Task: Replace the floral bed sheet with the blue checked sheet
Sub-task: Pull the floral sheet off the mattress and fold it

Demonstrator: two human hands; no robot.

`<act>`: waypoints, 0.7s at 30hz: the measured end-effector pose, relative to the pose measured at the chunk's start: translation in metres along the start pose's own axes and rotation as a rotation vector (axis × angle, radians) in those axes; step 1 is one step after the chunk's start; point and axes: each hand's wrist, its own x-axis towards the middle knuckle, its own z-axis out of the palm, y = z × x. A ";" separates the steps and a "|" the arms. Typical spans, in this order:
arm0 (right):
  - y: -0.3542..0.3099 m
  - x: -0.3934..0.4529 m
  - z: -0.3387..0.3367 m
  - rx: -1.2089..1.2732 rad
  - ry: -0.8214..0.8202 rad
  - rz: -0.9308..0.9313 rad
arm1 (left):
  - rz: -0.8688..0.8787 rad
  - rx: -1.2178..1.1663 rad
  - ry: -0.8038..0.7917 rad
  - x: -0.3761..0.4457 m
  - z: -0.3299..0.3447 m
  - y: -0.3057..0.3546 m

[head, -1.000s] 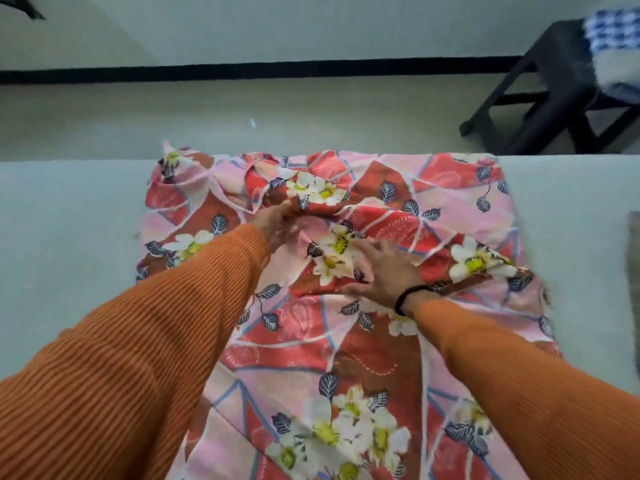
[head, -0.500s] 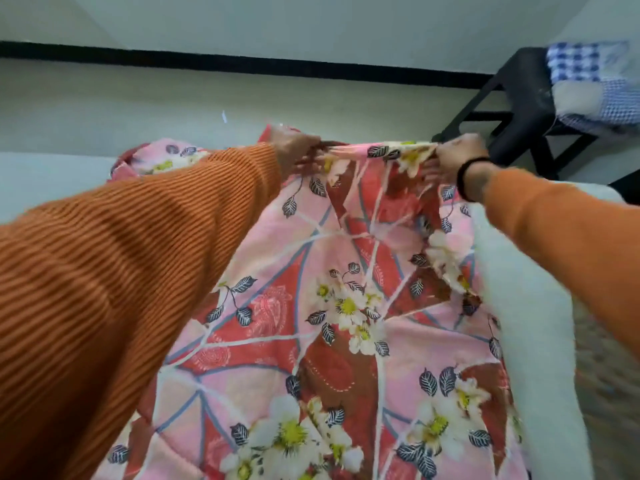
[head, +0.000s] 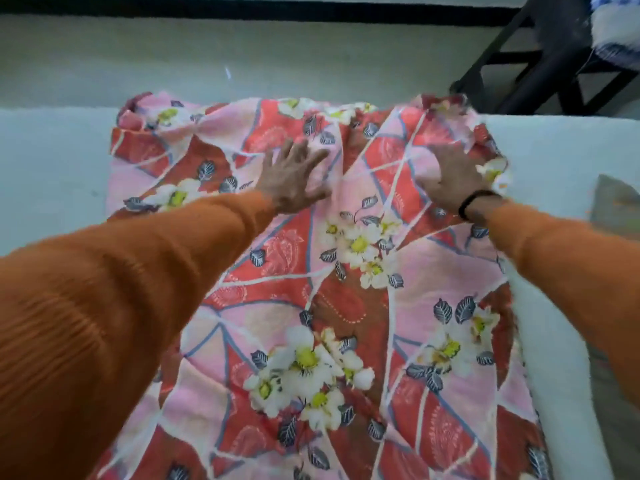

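Floral sheet point(head: 346, 271) folded at frame centre — both hands, left hand point(head: 294, 174) and right hand point(head: 453, 178), flat, splayed, gripping nothing. Next, likely: lift it off the bed point(head: 52, 161).

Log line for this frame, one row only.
left hand: flat on floral sheet | right hand: flat on it | sheet: folded on mattress | blue checked sheet: on stool
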 end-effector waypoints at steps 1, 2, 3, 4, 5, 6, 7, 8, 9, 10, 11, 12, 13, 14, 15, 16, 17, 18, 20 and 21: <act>0.004 -0.024 0.024 -0.019 0.021 0.039 | -0.059 0.009 0.027 -0.022 0.019 0.000; 0.002 -0.055 0.043 -0.033 0.064 0.059 | -0.111 0.021 0.053 -0.045 0.036 0.000; 0.000 -0.084 0.061 -0.040 0.104 0.086 | -0.157 0.018 0.067 -0.071 0.054 0.000; 0.001 -0.111 0.079 -0.046 0.120 0.110 | -0.198 -0.009 0.066 -0.096 0.070 -0.001; 0.000 -0.140 0.090 -0.044 0.114 0.142 | -0.230 -0.037 0.059 -0.123 0.087 -0.003; 0.000 -0.167 0.100 -0.044 0.102 0.176 | -0.263 -0.059 0.045 -0.151 0.101 -0.003; 0.002 -0.195 0.111 -0.055 0.106 0.204 | -0.299 -0.078 0.037 -0.180 0.114 -0.002; 0.002 -0.225 0.120 -0.045 0.118 0.238 | -0.344 -0.108 0.036 -0.210 0.128 -0.001; 0.005 -0.255 0.128 -0.030 0.138 0.284 | -0.395 -0.139 0.033 -0.240 0.139 0.002; 0.009 -0.284 0.135 -0.001 0.145 0.346 | -0.448 -0.159 0.014 -0.271 0.151 0.004; 0.014 -0.312 0.141 0.031 0.146 0.421 | -0.502 -0.164 -0.001 -0.302 0.162 0.005; 0.020 -0.340 0.146 0.063 0.135 0.510 | -0.563 -0.160 -0.014 -0.335 0.172 0.004; 0.027 -0.369 0.151 0.087 0.125 0.592 | -0.631 -0.162 -0.029 -0.366 0.178 0.004; 0.032 -0.396 0.154 0.099 0.114 0.672 | -0.718 -0.185 -0.056 -0.396 0.183 0.002; 0.037 -0.422 0.156 0.106 0.115 0.752 | -0.825 -0.222 -0.082 -0.425 0.188 -0.001; 0.041 -0.447 0.155 0.132 0.132 0.837 | -0.947 -0.267 -0.104 -0.452 0.190 -0.003; 0.043 -0.470 0.153 0.176 0.149 0.926 | -1.067 -0.317 -0.119 -0.479 0.194 -0.007; 0.046 -0.491 0.150 0.216 0.145 0.990 | -1.180 -0.373 -0.112 -0.504 0.194 -0.010; 0.051 -0.529 0.147 0.203 0.093 0.979 | -1.279 -0.450 -0.051 -0.550 0.195 -0.020; 0.054 -0.544 0.146 0.178 0.065 0.955 | -1.232 -0.433 -0.039 -0.570 0.195 -0.023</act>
